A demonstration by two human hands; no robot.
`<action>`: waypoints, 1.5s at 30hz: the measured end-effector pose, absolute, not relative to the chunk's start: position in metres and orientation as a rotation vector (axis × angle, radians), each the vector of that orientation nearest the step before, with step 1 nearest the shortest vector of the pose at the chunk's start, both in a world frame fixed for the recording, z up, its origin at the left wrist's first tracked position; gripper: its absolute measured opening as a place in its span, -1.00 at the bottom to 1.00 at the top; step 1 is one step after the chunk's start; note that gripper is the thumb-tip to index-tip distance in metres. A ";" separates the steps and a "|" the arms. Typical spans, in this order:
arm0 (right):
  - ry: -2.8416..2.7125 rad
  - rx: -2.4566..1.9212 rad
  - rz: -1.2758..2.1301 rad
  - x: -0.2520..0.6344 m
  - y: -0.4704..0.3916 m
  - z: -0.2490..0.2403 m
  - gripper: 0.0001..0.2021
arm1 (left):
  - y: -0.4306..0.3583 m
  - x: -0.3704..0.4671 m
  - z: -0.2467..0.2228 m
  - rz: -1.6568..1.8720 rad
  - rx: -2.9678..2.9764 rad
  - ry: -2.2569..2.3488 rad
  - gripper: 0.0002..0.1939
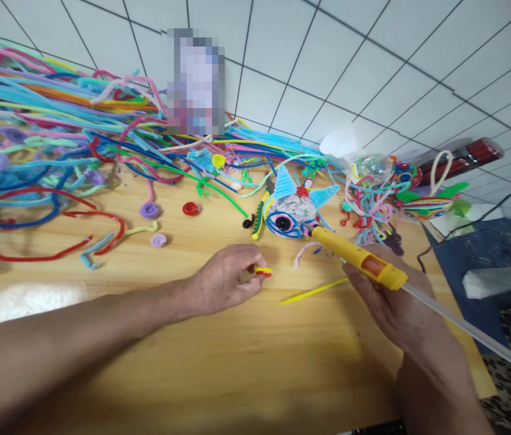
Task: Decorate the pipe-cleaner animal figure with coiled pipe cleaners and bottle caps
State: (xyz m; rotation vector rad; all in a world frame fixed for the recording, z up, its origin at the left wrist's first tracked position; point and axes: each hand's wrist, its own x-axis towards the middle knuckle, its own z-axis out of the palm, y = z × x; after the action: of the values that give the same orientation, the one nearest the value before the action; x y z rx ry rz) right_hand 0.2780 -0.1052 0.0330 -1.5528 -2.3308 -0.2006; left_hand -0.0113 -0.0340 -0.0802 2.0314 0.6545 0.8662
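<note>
Closest to us, two bare forearms run in from the lower corners, both cut off by the frame. And here's the left hand [226, 278], thumb and fingertips pinched shut on a small yellow-and-red coil [263, 272], its far side lost behind the fingers. Over on the right, the right hand [400, 308] closes around a yellow glue gun [359, 257], most fingers hidden beneath it, a clear glue stick [473, 329] trailing out of frame. The gun's dark nozzle reaches a fish-like figure [292, 208] with blue fins, sitting beyond and between the hands; whether they touch, we can't tell. A yellow pipe cleaner [314, 291] lies between the hands on the wooden table [237, 362]. Up top, a pixelated patch [196, 84] conceals whatever's there.
</note>
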 end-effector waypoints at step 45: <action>-2.260 -1.649 -0.266 0.273 -0.108 0.021 -0.85 | -0.033 -0.012 -0.082 0.844 2.154 0.647 -0.92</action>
State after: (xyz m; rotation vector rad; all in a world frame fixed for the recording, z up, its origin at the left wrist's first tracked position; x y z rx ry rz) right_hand 0.2728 -0.1083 0.0215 -1.6491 -2.2598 -0.2660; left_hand -0.0117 -0.0333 -0.0820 2.1537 0.6470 0.8437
